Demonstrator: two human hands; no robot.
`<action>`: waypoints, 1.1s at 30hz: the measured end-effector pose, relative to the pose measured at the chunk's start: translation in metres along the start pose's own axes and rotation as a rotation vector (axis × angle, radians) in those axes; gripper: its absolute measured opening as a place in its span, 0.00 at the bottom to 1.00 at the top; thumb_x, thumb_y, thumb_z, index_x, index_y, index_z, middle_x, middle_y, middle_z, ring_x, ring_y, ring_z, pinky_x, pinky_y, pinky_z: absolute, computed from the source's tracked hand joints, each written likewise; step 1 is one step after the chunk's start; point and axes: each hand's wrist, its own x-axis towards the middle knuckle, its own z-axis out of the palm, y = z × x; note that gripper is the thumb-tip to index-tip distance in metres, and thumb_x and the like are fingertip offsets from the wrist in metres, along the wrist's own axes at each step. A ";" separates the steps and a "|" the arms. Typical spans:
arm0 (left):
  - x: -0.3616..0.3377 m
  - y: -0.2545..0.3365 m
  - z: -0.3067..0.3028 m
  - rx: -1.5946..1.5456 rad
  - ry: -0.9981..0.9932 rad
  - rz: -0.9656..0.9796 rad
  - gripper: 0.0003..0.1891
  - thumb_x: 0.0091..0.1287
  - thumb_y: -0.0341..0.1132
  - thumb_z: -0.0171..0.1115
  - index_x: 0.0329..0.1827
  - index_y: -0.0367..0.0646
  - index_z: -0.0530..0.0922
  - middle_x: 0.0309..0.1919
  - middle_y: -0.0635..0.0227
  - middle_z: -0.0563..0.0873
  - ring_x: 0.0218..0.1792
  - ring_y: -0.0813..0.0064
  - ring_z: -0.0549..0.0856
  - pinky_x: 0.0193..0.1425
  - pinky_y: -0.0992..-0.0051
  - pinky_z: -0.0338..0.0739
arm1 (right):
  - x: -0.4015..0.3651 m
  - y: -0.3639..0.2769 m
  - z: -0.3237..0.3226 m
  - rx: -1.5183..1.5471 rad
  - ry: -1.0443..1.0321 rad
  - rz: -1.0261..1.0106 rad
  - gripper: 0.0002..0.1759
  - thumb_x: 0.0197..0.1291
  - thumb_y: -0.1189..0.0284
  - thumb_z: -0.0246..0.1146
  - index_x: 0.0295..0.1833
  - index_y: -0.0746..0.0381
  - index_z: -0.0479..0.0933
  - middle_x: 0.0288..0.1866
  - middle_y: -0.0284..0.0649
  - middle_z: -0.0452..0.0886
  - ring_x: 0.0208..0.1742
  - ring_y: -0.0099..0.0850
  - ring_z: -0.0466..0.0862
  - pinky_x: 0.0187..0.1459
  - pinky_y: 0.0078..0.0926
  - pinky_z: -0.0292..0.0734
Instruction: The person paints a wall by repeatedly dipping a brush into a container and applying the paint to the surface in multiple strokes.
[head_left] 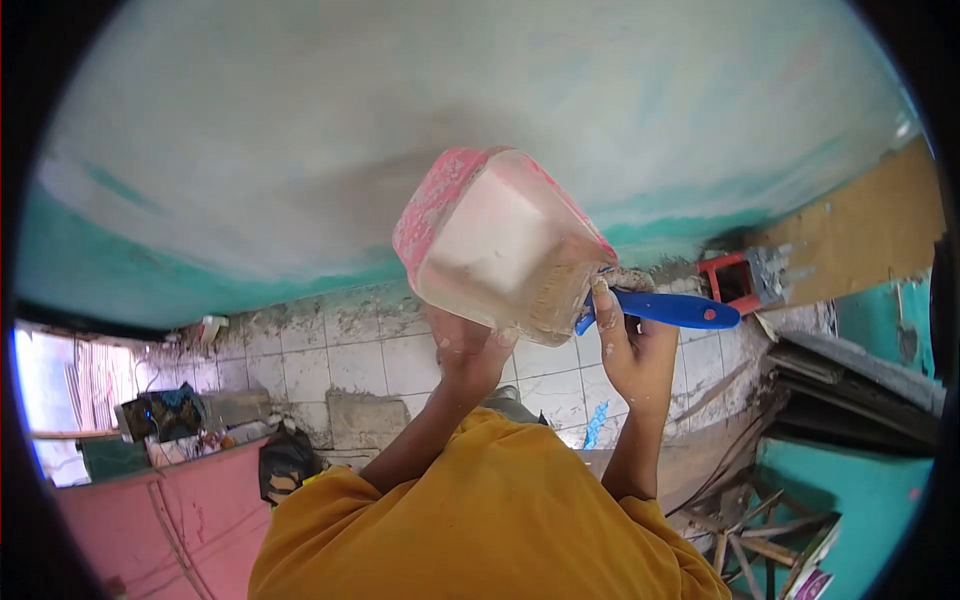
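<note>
My left hand is closed on the lower edge of a pink plastic tub, with most of its fingers hidden beneath. The tub is tilted toward me, smeared with white, and has a pale coating inside. In my right hand is a wide paintbrush with a blue handle, my thumb pressed on its head. Its tan, wet-looking bristles lie against the tub's near right corner. White spots mark my fingers.
Ahead is a wall, whitish over turquoise. Grubby white tiles cover the floor. A pink cabinet with clutter on top stands at left. At right are a red frame-like object, stacked dark sheets and wooden pieces.
</note>
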 end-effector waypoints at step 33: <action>0.136 -0.100 0.218 -0.276 -0.208 -0.534 0.40 0.66 0.27 0.63 0.75 0.37 0.46 0.64 0.56 0.67 0.66 0.65 0.71 0.67 0.65 0.71 | 0.126 0.206 -0.118 0.159 0.802 0.242 0.15 0.72 0.65 0.58 0.42 0.68 0.77 0.28 0.30 0.75 0.27 0.15 0.69 0.28 0.15 0.66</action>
